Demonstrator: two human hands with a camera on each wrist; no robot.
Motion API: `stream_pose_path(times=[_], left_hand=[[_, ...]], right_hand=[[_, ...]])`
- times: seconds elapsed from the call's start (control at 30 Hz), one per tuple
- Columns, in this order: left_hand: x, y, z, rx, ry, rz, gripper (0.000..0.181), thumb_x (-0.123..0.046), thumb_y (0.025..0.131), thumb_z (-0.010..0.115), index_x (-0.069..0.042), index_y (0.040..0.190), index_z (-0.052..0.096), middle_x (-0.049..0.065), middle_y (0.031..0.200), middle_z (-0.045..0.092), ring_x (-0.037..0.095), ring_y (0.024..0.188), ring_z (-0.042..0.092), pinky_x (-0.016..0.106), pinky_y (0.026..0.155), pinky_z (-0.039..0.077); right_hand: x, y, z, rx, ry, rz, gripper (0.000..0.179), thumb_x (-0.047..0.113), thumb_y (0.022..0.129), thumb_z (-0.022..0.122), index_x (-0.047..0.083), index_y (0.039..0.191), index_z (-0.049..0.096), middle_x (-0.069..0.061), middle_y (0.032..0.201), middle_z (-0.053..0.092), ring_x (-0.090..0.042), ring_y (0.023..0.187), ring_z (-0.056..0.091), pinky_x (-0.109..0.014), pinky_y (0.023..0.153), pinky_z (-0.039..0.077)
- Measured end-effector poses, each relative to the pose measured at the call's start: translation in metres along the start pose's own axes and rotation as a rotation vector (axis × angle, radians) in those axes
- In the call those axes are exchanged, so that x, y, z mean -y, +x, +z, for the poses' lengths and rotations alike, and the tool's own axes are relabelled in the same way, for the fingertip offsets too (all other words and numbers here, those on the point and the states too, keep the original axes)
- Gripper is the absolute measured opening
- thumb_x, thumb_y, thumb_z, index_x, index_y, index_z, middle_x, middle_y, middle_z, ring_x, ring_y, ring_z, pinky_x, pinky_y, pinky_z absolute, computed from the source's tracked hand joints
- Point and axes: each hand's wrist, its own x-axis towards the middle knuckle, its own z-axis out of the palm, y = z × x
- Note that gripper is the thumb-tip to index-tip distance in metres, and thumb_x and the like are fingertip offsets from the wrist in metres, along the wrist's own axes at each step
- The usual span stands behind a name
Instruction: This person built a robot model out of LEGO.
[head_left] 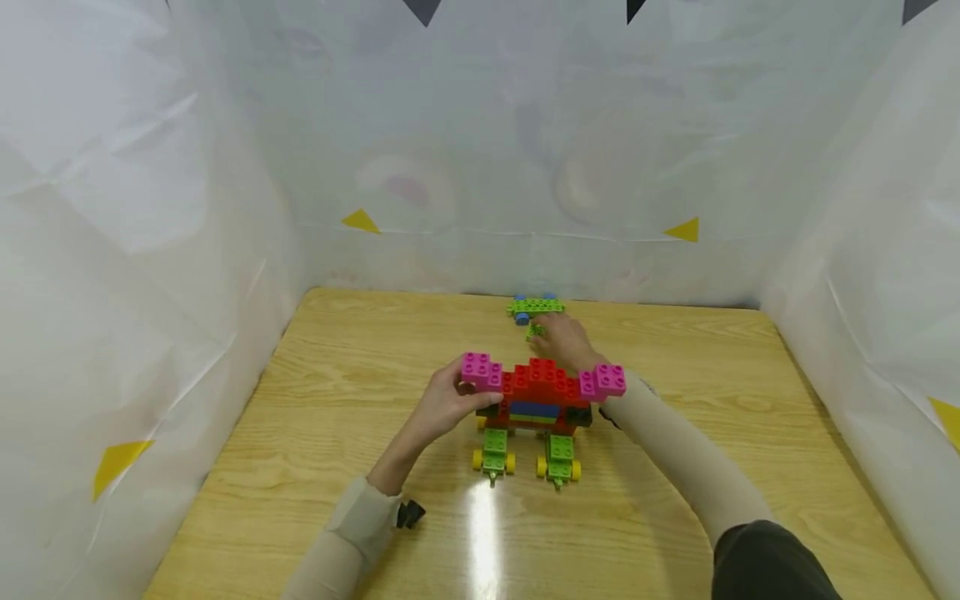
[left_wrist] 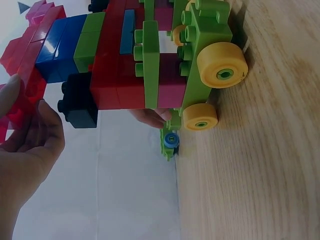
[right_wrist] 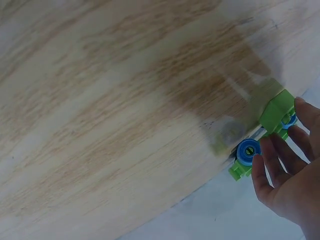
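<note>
My left hand point(head_left: 442, 404) grips the left pink end point(head_left: 480, 371) of a toy-brick build, thumb in front and fingers behind. The build has red bricks point(head_left: 542, 381), a blue band and black side bricks point(left_wrist: 81, 102), and it stands on green wheeled bases with yellow wheels point(left_wrist: 222, 65). Behind it, my right hand point(head_left: 566, 340) reaches toward the table's back and pinches a small green brick point(right_wrist: 278, 111) between thumb and fingers. Just beyond that brick stands a green wheeled base point(head_left: 536, 306) with blue wheels point(right_wrist: 248, 151).
The wooden table point(head_left: 360, 367) is enclosed by white sheeting point(head_left: 480, 167) at the back and both sides. Yellow triangles point(head_left: 362, 221) mark the sheeting. The build stands between the two forearms, with the right forearm point(head_left: 690, 450) passing along its right side.
</note>
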Motion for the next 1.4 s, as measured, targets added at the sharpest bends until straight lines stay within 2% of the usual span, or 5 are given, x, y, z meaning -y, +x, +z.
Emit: stream_pose_path(times=[0.43, 0.8, 0.97, 1.13, 1.4], left_hand=[[-0.025, -0.009, 0.002, 0.005, 0.019, -0.027, 0.044, -0.005, 0.086, 0.072, -0.002, 0.126, 0.053, 0.014, 0.113, 0.061, 0.025, 0.099, 0.063, 0.033, 0.08, 0.054], [-0.023, -0.008, 0.003, 0.01, 0.013, -0.029, 0.043, -0.005, 0.086, 0.071, -0.003, 0.125, 0.053, 0.014, 0.113, 0.06, 0.024, 0.097, 0.063, 0.032, 0.079, 0.054], [-0.024, -0.008, 0.002, 0.015, 0.037, -0.001, 0.043, -0.006, 0.087, 0.071, -0.001, 0.125, 0.053, 0.015, 0.112, 0.061, 0.024, 0.096, 0.063, 0.032, 0.079, 0.054], [-0.025, -0.006, 0.002, 0.017, 0.037, -0.005, 0.044, -0.007, 0.087, 0.072, -0.001, 0.126, 0.053, 0.015, 0.112, 0.061, 0.024, 0.095, 0.064, 0.032, 0.078, 0.055], [-0.023, -0.003, 0.002, 0.007, 0.035, -0.012, 0.045, -0.005, 0.086, 0.071, -0.003, 0.128, 0.052, 0.014, 0.113, 0.061, 0.025, 0.094, 0.064, 0.032, 0.078, 0.055]], right_hand=[[-0.001, -0.004, 0.003, -0.024, -0.03, 0.008, 0.04, 0.021, 0.091, 0.068, 0.004, 0.126, 0.062, -0.017, 0.111, 0.067, -0.034, 0.096, 0.06, -0.048, 0.081, 0.05], [-0.004, -0.011, -0.003, -0.005, 0.069, 0.056, 0.04, 0.027, 0.09, 0.069, 0.004, 0.123, 0.063, -0.015, 0.114, 0.065, -0.031, 0.098, 0.06, -0.047, 0.082, 0.051], [-0.008, -0.017, -0.017, 0.005, 0.174, 0.1, 0.041, 0.029, 0.092, 0.067, 0.006, 0.126, 0.06, -0.013, 0.122, 0.06, -0.031, 0.107, 0.057, -0.049, 0.089, 0.048], [-0.012, -0.023, -0.038, -0.007, 0.134, 0.025, 0.04, 0.023, 0.091, 0.068, 0.002, 0.125, 0.061, -0.015, 0.118, 0.063, -0.031, 0.106, 0.058, -0.047, 0.089, 0.048], [-0.005, -0.038, -0.071, -0.071, 0.214, -0.051, 0.038, 0.02, 0.089, 0.07, 0.001, 0.121, 0.064, -0.018, 0.117, 0.064, -0.034, 0.102, 0.06, -0.051, 0.083, 0.049]])
